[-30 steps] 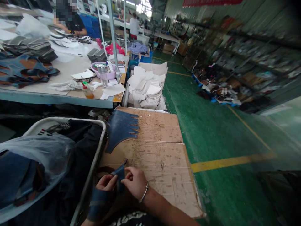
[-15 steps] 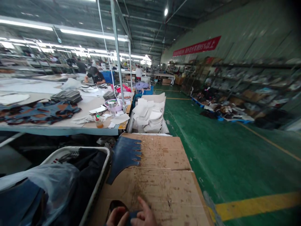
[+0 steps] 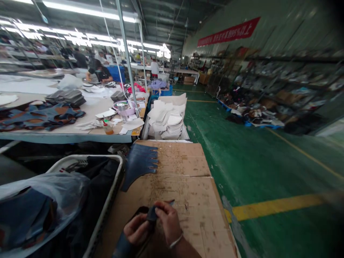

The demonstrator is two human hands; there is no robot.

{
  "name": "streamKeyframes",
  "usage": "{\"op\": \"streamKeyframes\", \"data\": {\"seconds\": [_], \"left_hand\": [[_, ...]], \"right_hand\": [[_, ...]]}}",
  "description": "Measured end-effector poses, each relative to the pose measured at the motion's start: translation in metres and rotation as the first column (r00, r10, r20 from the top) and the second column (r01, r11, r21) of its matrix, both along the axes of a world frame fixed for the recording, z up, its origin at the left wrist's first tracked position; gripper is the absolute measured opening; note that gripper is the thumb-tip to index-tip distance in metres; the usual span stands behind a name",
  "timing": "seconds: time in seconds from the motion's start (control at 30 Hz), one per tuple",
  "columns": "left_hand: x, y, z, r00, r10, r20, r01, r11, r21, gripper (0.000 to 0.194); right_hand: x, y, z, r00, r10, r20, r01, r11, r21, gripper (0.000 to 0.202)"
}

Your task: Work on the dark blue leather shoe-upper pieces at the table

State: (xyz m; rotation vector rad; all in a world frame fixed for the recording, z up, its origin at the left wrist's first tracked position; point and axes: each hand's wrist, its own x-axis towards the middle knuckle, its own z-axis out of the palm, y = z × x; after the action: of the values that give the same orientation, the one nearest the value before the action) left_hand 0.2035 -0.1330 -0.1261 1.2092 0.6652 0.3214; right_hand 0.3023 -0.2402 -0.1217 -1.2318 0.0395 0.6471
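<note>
**A:** what've you got going on there?

**B:** I'm pinching a dark blue cut piece [image 3: 150, 215] between both hands, left hand [image 3: 137, 229] under it, right hand [image 3: 168, 222] on top, over a cardboard sheet [image 3: 182, 186]. Another blue piece with a notched edge [image 3: 141, 165] is lying further up the cardboard.

**A:** and beside you?

**B:** A white-rimmed bin [image 3: 107, 200] is sitting on my left, with clear plastic [image 3: 40, 197] draping over blue pieces.
</note>
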Motion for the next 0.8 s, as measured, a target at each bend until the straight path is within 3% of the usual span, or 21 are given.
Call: {"op": "streamKeyframes", "data": {"seconds": [0.1, 0.23, 0.37, 0.53, 0.8], "left_hand": [[0.0, 0.006, 0.0, 0.996, -0.041, -0.08, 0.037, 0.998, -0.057, 0.047], [-0.004, 0.013, -0.011, 0.988, -0.003, -0.156, -0.015, 0.993, -0.12, 0.047], [-0.002, 0.018, -0.004, 0.988, -0.01, -0.155, 0.009, 1.0, -0.01, 0.039], [0.002, 0.015, 0.011, 0.985, -0.004, -0.174, 0.019, 0.996, 0.086, 0.029], [-0.001, 0.007, 0.004, 0.988, -0.008, -0.156, 0.032, 0.988, 0.152, 0.032]], "right_hand": [[0.001, 0.0, 0.01, 1.0, 0.028, 0.012, -0.027, 0.999, -0.045, 0.034], [-0.003, -0.004, 0.014, 0.985, 0.144, 0.09, -0.138, 0.988, -0.07, 0.04], [-0.013, -0.01, 0.016, 0.93, 0.309, 0.201, -0.308, 0.951, -0.034, 0.052], [-0.016, -0.011, 0.023, 0.902, 0.305, 0.306, -0.249, 0.946, -0.207, 0.044], [-0.014, -0.007, 0.027, 0.881, 0.276, 0.385, -0.168, 0.942, -0.292, 0.045]]}}
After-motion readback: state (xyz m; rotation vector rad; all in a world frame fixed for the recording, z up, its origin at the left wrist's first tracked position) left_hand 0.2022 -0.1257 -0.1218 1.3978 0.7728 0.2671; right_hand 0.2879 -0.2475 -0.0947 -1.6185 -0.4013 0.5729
